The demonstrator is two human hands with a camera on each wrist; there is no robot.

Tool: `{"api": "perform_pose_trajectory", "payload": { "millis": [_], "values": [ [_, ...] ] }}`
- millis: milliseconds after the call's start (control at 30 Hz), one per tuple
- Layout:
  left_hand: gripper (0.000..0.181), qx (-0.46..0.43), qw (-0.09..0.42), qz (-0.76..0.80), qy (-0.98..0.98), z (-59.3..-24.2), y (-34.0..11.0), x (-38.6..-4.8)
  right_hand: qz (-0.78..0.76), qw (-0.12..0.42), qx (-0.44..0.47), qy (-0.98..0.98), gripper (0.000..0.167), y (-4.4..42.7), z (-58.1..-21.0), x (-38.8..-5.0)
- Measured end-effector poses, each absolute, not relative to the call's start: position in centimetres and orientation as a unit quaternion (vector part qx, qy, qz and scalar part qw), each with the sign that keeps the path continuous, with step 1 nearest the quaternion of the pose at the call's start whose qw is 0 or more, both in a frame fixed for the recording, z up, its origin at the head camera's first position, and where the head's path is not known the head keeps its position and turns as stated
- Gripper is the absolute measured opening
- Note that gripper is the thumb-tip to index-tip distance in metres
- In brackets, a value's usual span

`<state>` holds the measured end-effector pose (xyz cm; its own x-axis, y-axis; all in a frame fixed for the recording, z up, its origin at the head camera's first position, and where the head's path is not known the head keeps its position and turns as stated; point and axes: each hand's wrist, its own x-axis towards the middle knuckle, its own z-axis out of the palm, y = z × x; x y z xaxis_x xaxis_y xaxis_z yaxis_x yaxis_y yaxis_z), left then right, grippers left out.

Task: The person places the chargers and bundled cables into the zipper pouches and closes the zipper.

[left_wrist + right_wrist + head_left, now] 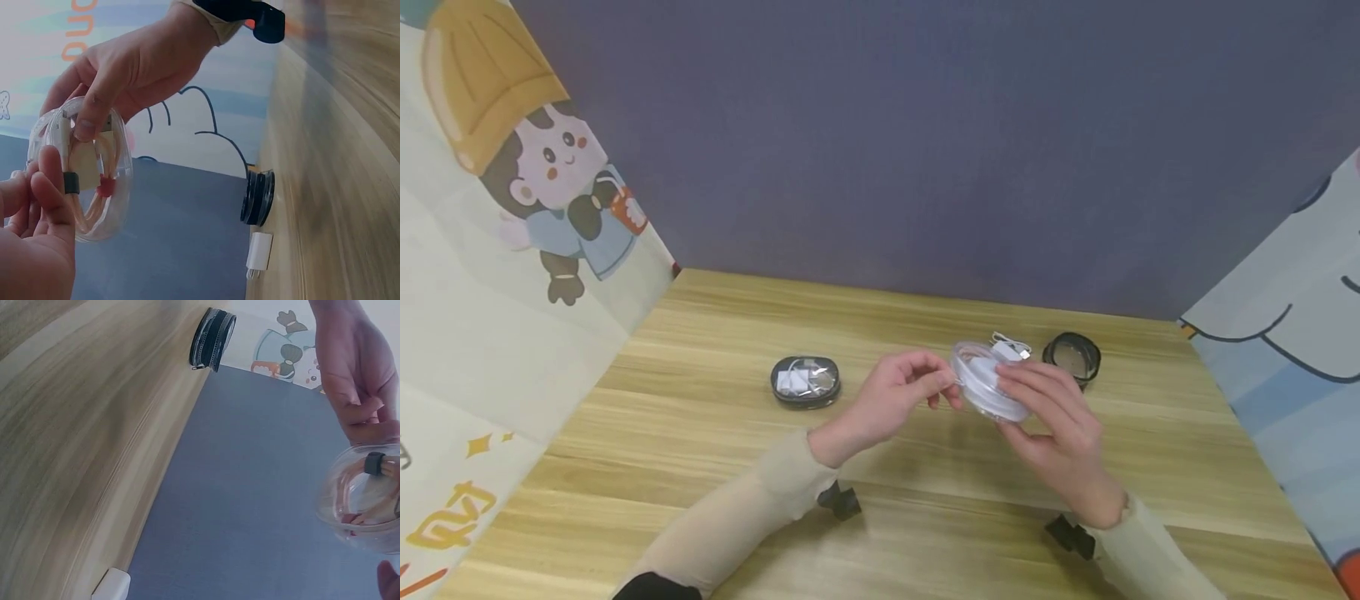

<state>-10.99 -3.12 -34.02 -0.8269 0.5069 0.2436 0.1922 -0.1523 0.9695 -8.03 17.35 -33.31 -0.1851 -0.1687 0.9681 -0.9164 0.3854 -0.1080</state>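
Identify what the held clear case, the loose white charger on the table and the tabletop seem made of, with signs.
Case: probably glossy plastic; the cable shows through and the wall catches highlights.
Charger: likely smooth, hard plastic; even white, crisp edges.
Tabletop: wood or wood-look laminate; grain streaks show, but not which.

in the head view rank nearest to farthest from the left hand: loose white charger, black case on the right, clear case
1. Clear case: at the left hand's fingertips
2. Loose white charger: on the table, beyond the clear case
3. Black case: right of the charger
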Motion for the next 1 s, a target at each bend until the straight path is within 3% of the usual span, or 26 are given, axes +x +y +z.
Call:
{"api": "perform_pose_trajectory", "payload": {
  "millis": [467, 1000],
  "values": [
    [0.015, 0.285, 0.132, 0.753, 0.578, -33.83, -3.44, -10.96, 0.421, 0.494, 0.438, -0.622, 0.031, 17.50, -33.53, -8.47],
    [0.014, 0.287, 0.143, 0.714, 0.622, -34.45, -3.50, -11.16, 0.326, 0.556, 0.435, -0.628, 0.017, 18.14, -33.30, -8.85]
  ]
}}
